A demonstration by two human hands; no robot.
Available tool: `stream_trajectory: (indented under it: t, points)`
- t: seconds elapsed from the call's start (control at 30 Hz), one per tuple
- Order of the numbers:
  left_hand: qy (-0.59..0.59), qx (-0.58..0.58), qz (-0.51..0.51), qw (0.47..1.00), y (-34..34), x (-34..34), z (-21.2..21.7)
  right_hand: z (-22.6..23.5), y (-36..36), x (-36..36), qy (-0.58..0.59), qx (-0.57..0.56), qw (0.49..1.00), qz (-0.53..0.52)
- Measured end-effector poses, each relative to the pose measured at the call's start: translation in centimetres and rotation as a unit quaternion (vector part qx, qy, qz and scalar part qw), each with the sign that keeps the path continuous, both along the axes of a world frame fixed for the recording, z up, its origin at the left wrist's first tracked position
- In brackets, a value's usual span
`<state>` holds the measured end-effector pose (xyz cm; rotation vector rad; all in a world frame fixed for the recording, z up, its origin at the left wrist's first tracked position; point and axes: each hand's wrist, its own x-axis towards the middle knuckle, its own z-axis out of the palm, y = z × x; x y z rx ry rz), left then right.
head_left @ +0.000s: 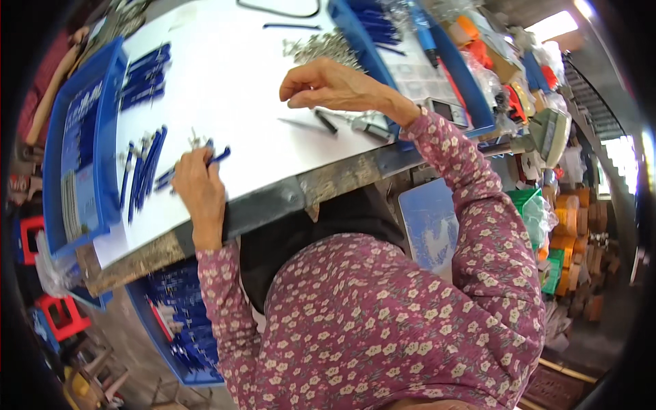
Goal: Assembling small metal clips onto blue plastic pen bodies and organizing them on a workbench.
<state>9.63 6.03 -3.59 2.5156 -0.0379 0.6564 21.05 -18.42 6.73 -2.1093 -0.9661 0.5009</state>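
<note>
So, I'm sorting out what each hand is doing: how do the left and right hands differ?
The left hand grips a blue pen near the table's front edge; the right hand reaches further, fingers curled, beside the small metal parts. Whether it holds anything is unclear. Both rest on the white tabletop.

Bench (260,89) layout: tray (102,137) at left edge, second tray (471,96) at right edge, pens (140,171) lying in a row between left tray and left hand (198,184). Pile of small metal parts (321,46) sits behind right hand (328,85); a third tray (181,321) sits below the bench, left.
</note>
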Motion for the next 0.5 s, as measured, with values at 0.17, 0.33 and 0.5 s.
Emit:
stream_trajectory:
  t: [0.17,0.33,0.5]
  points:
    - [-0.024,0.022,-0.064,0.997,-0.8,-0.3,0.9,0.4,-7.6,2.8,0.052,0.133,0.979,-0.143]
    - [-0.028,0.048,-0.081,0.995,-2.1,-0.6,1.6,-2.5,-15.8,9.1,-0.081,0.077,0.941,-0.319]
    - [0.020,0.089,-0.110,0.990,-2.3,-0.6,1.2,-8.8,-19.9,13.6,-0.293,-0.089,0.875,-0.376]
